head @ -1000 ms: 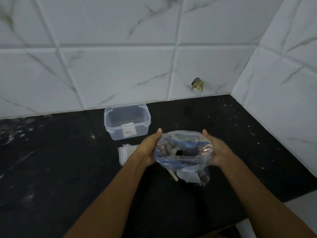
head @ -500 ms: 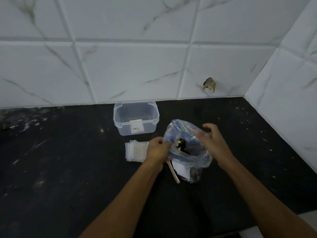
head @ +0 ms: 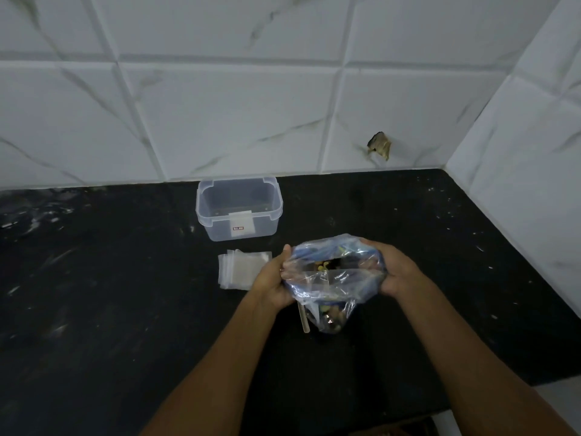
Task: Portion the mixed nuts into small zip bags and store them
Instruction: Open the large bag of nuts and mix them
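Note:
A clear plastic bag of mixed nuts (head: 334, 280) with blue print stands on the black counter (head: 125, 309), its mouth spread wide so nuts show inside. My left hand (head: 272, 278) grips the bag's left rim and my right hand (head: 394, 272) grips its right rim. A stack of small clear zip bags (head: 240, 269) lies flat just left of my left hand. Behind it stands an open, empty clear storage box (head: 239, 207) with a white label on its front.
A thin pale stick (head: 303, 319) lies on the counter under the bag's left side. White marble-look tiled walls close off the back and right, meeting in a corner. A chipped hole (head: 380, 145) marks the back wall. The counter's front edge runs at the lower right.
Both hands have shifted to the bag's two sides and pulled its mouth wider open. The view has moved slightly; the box and zip bags have stayed put.

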`<state>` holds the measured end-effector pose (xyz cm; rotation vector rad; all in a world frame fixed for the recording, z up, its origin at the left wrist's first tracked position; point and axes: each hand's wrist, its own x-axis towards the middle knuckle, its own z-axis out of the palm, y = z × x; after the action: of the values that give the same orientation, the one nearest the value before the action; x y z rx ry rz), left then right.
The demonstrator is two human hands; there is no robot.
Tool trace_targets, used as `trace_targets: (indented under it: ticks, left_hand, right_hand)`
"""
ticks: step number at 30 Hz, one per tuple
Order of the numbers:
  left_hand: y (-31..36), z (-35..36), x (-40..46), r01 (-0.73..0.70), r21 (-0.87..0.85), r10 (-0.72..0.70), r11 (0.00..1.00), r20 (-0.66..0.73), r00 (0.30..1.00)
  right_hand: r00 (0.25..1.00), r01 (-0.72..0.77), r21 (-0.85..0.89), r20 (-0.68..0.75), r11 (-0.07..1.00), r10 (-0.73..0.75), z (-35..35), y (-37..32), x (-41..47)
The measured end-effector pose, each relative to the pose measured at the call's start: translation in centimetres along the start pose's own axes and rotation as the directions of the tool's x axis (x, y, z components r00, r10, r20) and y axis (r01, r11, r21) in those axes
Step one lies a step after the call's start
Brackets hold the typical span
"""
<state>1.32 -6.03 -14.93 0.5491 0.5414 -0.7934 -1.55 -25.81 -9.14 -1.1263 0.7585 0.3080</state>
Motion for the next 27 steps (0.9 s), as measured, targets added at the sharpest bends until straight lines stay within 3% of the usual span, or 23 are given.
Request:
trace_targets:
  ticks: [4,6,7,9,10,11,12,13,15,16,18,21,23,25,27]
  left_hand:
    - [1.6,1.0,-1.2,-0.083,0.278,0.113,0.957,-0.096,0.989]
    - [1.2,1.7,-1.5,-0.134,0.512,0.243,0.848,-0.153,0.958]
    - [0.5,1.7,-1.5,-0.148,0.637,0.353,0.756,-0.207,0.912]
    - [-1.6,1.5,-2.0,-0.171,0.769,0.588,0.616,-0.304,0.750]
    - [-2.7,1.6,-2.5,-0.184,0.763,0.632,0.619,-0.346,0.694]
    - [-3.7,1.5,-2.7,-0.197,0.722,0.615,0.663,-0.375,0.694]
    - [-4.6,1.4,-2.6,-0.189,0.654,0.546,0.733,-0.398,0.737]
    - [-5.4,1.6,-2.5,-0.160,0.569,0.450,0.807,-0.415,0.791]
    - [-6.1,1.5,-1.8,-0.095,0.518,0.354,0.850,-0.429,0.831]
    - [-6.2,1.4,-1.3,-0.084,0.527,0.354,0.846,-0.437,0.827]
    - [-6.3,1.3,-0.5,-0.082,0.525,0.359,0.847,-0.452,0.817]
    - [-6.2,0.9,0.2,-0.084,0.478,0.341,0.874,-0.482,0.807]
    - [-5.8,1.0,0.2,-0.093,0.454,0.333,0.886,-0.485,0.809]
    - [-4.7,1.3,-0.4,-0.110,0.354,0.275,0.929,-0.459,0.845]
    - [-3.0,1.7,-1.3,-0.128,0.133,0.170,0.983,-0.384,0.908]
  right_hand:
    - [0.998,-0.060,0.073,-0.026,0.996,0.062,-0.4,0.2,-0.4]
    - [0.996,-0.069,0.075,-0.049,0.995,0.073,-0.3,0.9,-0.3]
    - [0.996,-0.050,0.083,-0.066,0.995,0.056,-0.2,1.2,-0.2]
    - [0.992,0.017,0.090,-0.126,0.996,-0.005,-0.4,1.9,0.5]
    - [0.984,0.056,0.044,-0.169,0.997,-0.048,-0.4,2.3,0.7]
    - [0.971,0.092,-0.092,-0.213,0.991,-0.110,-0.5,2.5,1.1]
    - [0.950,0.113,-0.315,-0.245,0.942,-0.196,-0.5,2.6,1.5]
    - [0.920,0.121,-0.548,-0.253,0.828,-0.301,-0.5,2.6,1.8]
    - [0.835,0.221,-0.829,-0.112,0.514,-0.538,-0.5,2.3,2.2]
    - [0.812,0.271,-0.882,-0.006,0.386,-0.584,-0.5,1.9,2.4]
    - [0.842,0.263,-0.944,0.125,0.197,-0.524,0.0,1.3,2.7]
    - [0.854,0.229,-0.971,0.169,0.064,-0.492,0.4,1.3,3.2]
    - [0.830,0.274,-0.948,0.148,0.162,-0.537,0.3,1.4,3.1]
    - [0.881,0.297,-0.803,0.022,0.517,-0.472,0.0,0.8,2.8]
    - [0.954,0.210,-0.490,-0.085,0.846,-0.286,-0.5,0.1,2.4]
